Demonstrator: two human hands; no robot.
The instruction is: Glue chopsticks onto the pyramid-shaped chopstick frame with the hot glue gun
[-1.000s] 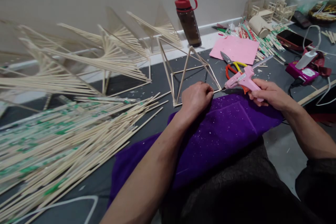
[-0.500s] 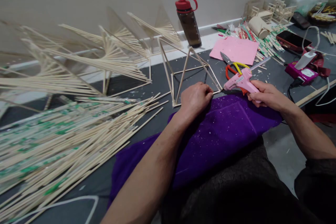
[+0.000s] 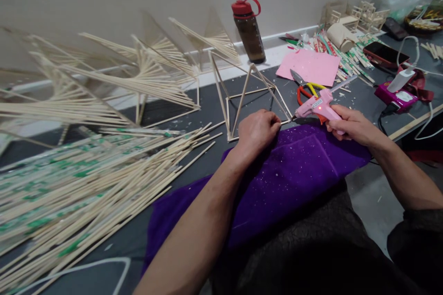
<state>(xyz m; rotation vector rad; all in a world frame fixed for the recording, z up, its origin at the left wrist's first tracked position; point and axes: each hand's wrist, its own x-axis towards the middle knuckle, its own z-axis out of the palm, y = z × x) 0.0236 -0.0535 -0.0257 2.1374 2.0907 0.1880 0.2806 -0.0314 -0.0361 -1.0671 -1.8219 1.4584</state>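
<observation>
My right hand (image 3: 351, 123) is closed round the handle of a pink hot glue gun (image 3: 320, 105). The gun's nozzle points left and meets the near right corner of a frame of thin wooden sticks (image 3: 243, 84). The frame stands on the dark table, with two triangular ends joined by rods. My left hand (image 3: 259, 127) is closed over the frame's near bottom stick, left of the nozzle; its fingertips are partly hidden. Under both hands lies a purple cloth (image 3: 287, 175) flecked with white bits. Pliers (image 3: 304, 88) with red and yellow handles lie just behind the gun.
Loose wooden sticks (image 3: 138, 175) and finished twisted stick models (image 3: 138, 71) fill the left side. A brown bottle (image 3: 249, 34) stands at the wall. Pink paper (image 3: 311, 67), a phone (image 3: 386, 54) and a purple power adapter (image 3: 396, 97) with cables lie to the right.
Both hands and the stick frame keep almost the same place. A small orange light now shows on the glue gun.
</observation>
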